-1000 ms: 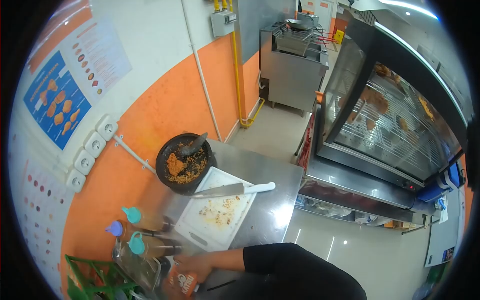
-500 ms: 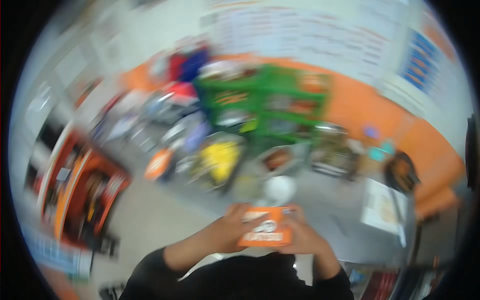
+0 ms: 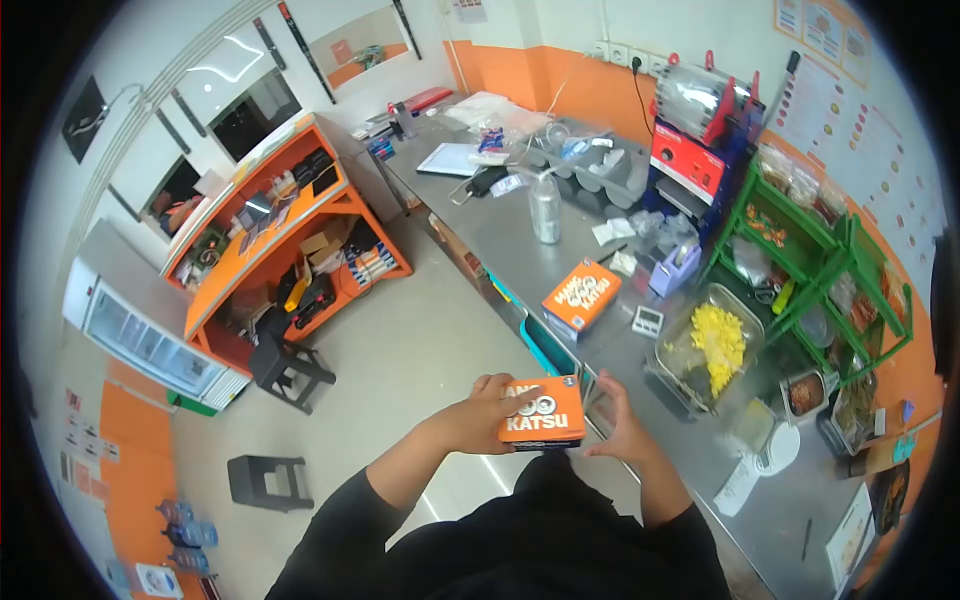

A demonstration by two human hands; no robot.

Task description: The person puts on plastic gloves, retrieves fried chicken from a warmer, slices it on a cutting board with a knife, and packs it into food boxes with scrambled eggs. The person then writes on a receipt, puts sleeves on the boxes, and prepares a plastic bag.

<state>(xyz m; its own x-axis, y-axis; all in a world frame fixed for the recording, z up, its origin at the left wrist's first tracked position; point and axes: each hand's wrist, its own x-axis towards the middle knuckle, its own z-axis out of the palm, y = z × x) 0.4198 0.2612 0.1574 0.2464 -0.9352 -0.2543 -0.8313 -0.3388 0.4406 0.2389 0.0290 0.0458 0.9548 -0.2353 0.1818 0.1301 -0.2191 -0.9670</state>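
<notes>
An orange box with white "KATSU" lettering [image 3: 542, 412] is held in front of my body, over the table's front edge. My left hand [image 3: 478, 415] grips its left side, with the fingers wrapped on it. To the right of the box, my right hand [image 3: 622, 425] has its fingers apart and holds nothing; a small gap shows between it and the box. A second orange box [image 3: 582, 296] of the same look lies on the steel table [image 3: 680, 470], beyond my hands, beside a small white timer [image 3: 647, 321].
Farther right stand a tray of yellow food [image 3: 718, 345], a green rack [image 3: 800, 235] and a white lidded cup [image 3: 780, 447]. A spray bottle [image 3: 545, 208] and a purple tape dispenser [image 3: 676, 268] stand beyond. Black stools [image 3: 270, 482] are on the floor at left.
The view has swung left along the table. Half a second ago both hands gripped the box; now my right hand has come off it and opened, while my left hand keeps hold.
</notes>
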